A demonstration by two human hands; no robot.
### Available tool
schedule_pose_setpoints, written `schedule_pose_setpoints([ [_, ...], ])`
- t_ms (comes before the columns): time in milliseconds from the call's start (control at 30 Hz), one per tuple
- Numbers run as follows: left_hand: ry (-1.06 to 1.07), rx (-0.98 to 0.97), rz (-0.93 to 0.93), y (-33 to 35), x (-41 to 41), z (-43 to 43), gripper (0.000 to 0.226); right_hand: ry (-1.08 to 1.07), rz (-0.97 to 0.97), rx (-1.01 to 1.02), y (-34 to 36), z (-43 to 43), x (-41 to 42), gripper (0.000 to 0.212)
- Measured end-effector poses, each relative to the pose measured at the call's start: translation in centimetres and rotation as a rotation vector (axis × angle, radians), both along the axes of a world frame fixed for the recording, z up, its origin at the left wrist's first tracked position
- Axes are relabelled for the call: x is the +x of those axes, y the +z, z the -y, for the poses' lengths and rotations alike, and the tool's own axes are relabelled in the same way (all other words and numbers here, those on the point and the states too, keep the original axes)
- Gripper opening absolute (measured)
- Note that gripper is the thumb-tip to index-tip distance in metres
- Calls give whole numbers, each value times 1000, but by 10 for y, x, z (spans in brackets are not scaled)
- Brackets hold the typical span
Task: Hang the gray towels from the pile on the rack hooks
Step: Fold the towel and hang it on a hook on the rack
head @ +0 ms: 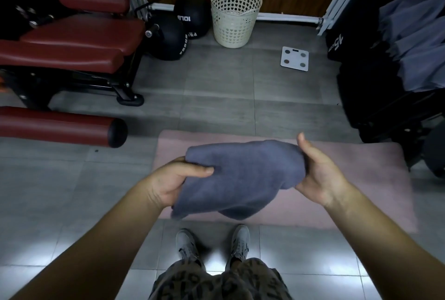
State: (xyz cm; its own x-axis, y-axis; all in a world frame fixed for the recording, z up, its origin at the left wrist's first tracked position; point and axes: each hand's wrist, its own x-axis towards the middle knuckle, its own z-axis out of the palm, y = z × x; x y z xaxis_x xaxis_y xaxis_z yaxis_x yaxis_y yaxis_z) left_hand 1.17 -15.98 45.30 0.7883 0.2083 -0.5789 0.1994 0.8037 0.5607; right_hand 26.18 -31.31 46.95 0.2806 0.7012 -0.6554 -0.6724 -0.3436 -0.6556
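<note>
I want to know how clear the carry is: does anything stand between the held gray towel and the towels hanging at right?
Nothing visible blocks it. Both the left hand and right hand hold the gray towel above the pink mat; open space separates it from the hanging towels. The hooks themselves are not visible.

The towel (240, 176) hangs between both hands over the mat (349, 179). Beyond the mat, a basket (234, 14) stands by the wall, scale (294, 58) to its right, bench (72, 42) left.
</note>
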Motion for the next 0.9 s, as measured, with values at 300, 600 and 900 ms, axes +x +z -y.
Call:
schedule_pose_setpoints([
  [300, 189, -81, -16, 2, 19, -5, 27, 159, -118, -50, -31, 22, -20, 68],
  [600, -94, 123, -201, -13, 61, -30, 35, -77, 195, -11, -24, 31, 21, 36],
  [900, -83, 750, -502, -47, 183, -12, 75, -200, 709, -89, -15, 67, 91, 22],
])
